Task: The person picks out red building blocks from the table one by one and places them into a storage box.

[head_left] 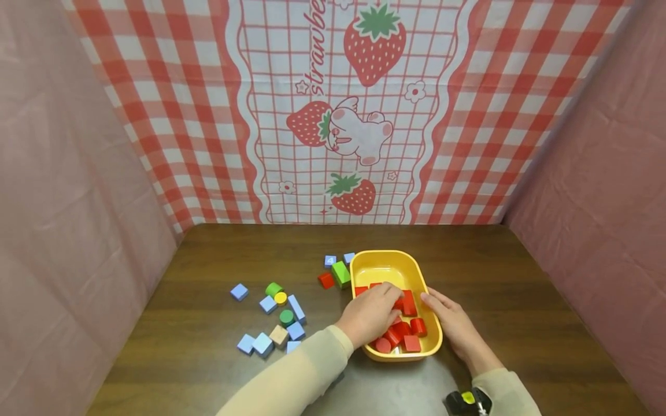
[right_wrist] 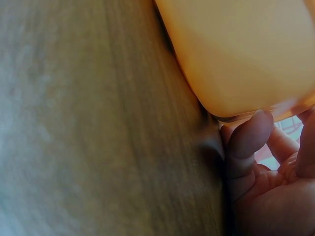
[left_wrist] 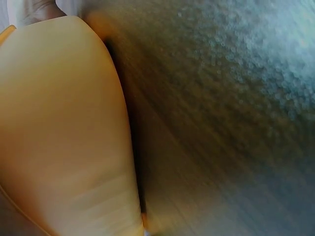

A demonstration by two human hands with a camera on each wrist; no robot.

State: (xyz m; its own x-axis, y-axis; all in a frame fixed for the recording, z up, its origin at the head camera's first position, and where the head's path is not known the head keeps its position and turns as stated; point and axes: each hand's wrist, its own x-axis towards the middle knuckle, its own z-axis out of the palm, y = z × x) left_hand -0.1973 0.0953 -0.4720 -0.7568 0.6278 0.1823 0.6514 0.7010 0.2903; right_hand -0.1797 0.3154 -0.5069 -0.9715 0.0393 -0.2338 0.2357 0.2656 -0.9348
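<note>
A yellow plastic tub [head_left: 382, 260] stands on the table, with several red blocks [head_left: 412, 343] of different shapes inside. My left hand [head_left: 372, 312] reaches over the tub's left rim, fingers bent down among the red blocks; I cannot tell whether it grips one. My right hand [head_left: 455, 323] holds the tub's right side, its fingertips at the rim. In the right wrist view bent fingers [right_wrist: 251, 135] press against the tub wall [right_wrist: 241, 59]. The left wrist view is mostly filled by the tub's outer side [left_wrist: 64, 123], with a little of the hand at its top left.
Left of the tub lie several loose blocks: blue [head_left: 239, 292], dark green [head_left: 287, 317], yellow [head_left: 280, 299] and plain wood [head_left: 279, 335]. A light green block [head_left: 340, 274] and a red block [head_left: 326, 281] sit near the tub's left wall. A checked strawberry cloth [head_left: 354, 144] hangs behind the table.
</note>
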